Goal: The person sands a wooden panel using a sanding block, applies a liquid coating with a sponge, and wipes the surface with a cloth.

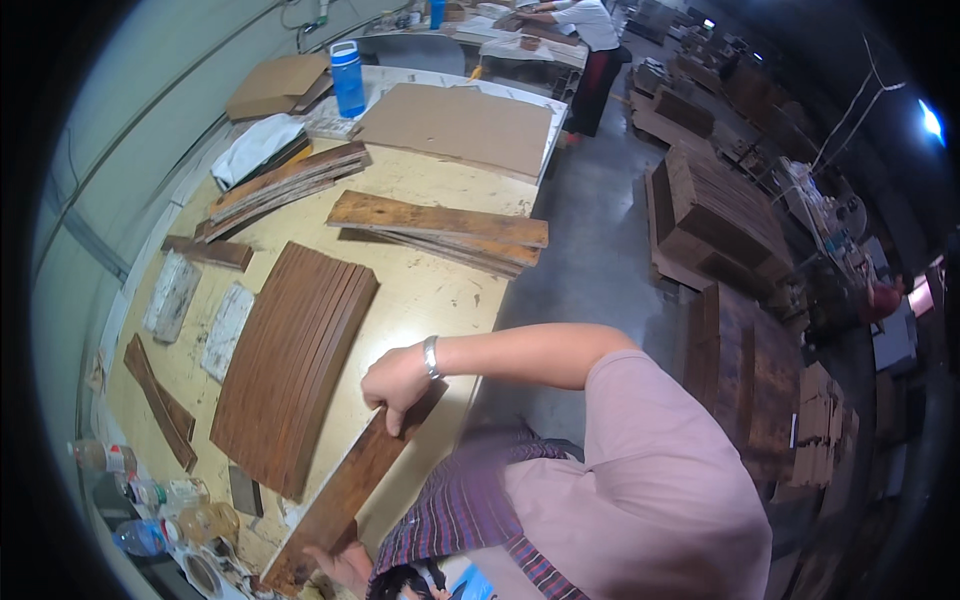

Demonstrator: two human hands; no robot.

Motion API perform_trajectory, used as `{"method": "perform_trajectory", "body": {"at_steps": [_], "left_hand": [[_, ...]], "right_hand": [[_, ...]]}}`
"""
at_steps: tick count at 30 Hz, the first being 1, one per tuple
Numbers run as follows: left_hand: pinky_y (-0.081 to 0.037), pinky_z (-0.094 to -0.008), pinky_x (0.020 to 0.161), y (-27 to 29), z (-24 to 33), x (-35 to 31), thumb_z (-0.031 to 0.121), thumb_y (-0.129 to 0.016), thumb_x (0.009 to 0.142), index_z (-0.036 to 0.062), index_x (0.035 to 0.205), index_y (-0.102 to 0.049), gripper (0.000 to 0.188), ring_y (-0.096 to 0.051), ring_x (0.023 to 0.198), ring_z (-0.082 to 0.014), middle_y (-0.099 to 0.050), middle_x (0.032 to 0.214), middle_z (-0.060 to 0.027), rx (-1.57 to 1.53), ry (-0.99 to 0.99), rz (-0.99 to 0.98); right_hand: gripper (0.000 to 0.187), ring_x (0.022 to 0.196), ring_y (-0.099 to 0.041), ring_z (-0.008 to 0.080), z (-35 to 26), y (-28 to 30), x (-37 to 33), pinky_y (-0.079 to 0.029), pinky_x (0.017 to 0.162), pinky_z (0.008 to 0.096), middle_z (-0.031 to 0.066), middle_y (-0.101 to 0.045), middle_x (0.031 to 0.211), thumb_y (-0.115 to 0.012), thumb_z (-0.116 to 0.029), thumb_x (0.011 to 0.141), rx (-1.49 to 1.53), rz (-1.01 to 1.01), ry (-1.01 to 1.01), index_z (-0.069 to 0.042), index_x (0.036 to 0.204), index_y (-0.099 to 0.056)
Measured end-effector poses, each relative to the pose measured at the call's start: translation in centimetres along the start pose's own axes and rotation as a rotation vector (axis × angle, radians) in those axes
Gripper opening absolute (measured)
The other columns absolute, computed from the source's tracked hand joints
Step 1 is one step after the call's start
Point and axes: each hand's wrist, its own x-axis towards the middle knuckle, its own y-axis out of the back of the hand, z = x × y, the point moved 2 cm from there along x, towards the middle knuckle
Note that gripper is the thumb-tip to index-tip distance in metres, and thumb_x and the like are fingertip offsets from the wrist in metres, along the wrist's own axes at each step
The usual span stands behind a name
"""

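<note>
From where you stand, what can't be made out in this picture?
Head view:
Plank in the right hand: underside faces away from the camera.
Cardboard sheet: it covers what lies beneath.
Co-worker: head cut off by the top edge.
Upper-right clutter: too dim and small to identify.

Blue bottle [348, 82] just beside flat cardboard sheet [455, 128]; person in white top [598, 70] at far table [555, 55].

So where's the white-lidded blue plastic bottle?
Head view, upper left: bottle at the far end of the yellow table, left of the flat brown cardboard sheet.
</note>
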Motion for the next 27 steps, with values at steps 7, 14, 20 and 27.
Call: {"method": "perform_trajectory", "body": {"at_steps": [7, 14, 20, 27], "left_hand": [[-0.031, -0.0536, 0.114, -3.4, 0.8, 0.7, 0.056, -0.060, 0.093, 0.0066, 0.147, -0.042, 0.074, -0.043, 0.136, -0.0334, -0.046, 0.150, -0.0130, 0.095, 0.016, 0.062], [-0.033, -0.0528, 0.112, -4.3, 2.3, 0.7, 0.055, -0.061, 0.093, 0.0069, 0.145, -0.045, 0.073, -0.046, 0.134, -0.0325, -0.050, 0.147, -0.0119, 0.180, 0.049, -0.060], [-0.033, -0.0536, 0.112, -6.0, 1.4, 1.1, 0.052, -0.055, 0.097, 0.0072, 0.146, -0.043, 0.067, -0.043, 0.135, -0.0330, -0.046, 0.148, -0.0138, 0.038, -0.020, 0.106], [-0.044, -0.0497, 0.101, -6.5, 0.4, 1.0, 0.047, -0.058, 0.098, 0.0064, 0.137, -0.052, 0.056, -0.056, 0.122, -0.0315, -0.056, 0.138, -0.0147, 0.032, -0.037, 0.138]], "right_hand": [[0.026, 0.063, -0.065, 0.0160, 5.6, -2.1, -5.5, -0.052, 0.056, 0.0317, 0.0095, -0.067, 0.069, -0.077, -0.019, 0.086, 0.572, -0.090, -0.061, 0.003, 0.077, -0.064], [0.020, 0.063, -0.066, 0.0114, 5.3, -1.5, -7.9, -0.053, 0.056, 0.0260, 0.0082, -0.071, 0.075, -0.081, -0.013, 0.079, 0.954, 0.397, -0.088, 0.003, 0.085, -0.070], [0.025, 0.073, -0.066, 0.0095, 4.5, -0.2, -9.8, -0.053, 0.067, 0.0232, 0.0055, -0.071, 0.081, -0.076, -0.001, 0.077, 1.144, 0.502, -0.033, 0.005, 0.100, -0.068], [0.036, 0.079, -0.063, 0.0084, 5.4, -0.4, -10.3, -0.051, 0.072, 0.0224, 0.0053, -0.068, 0.086, -0.072, 0.004, 0.076, 1.164, 0.539, -0.038, 0.006, 0.112, -0.068]]}}
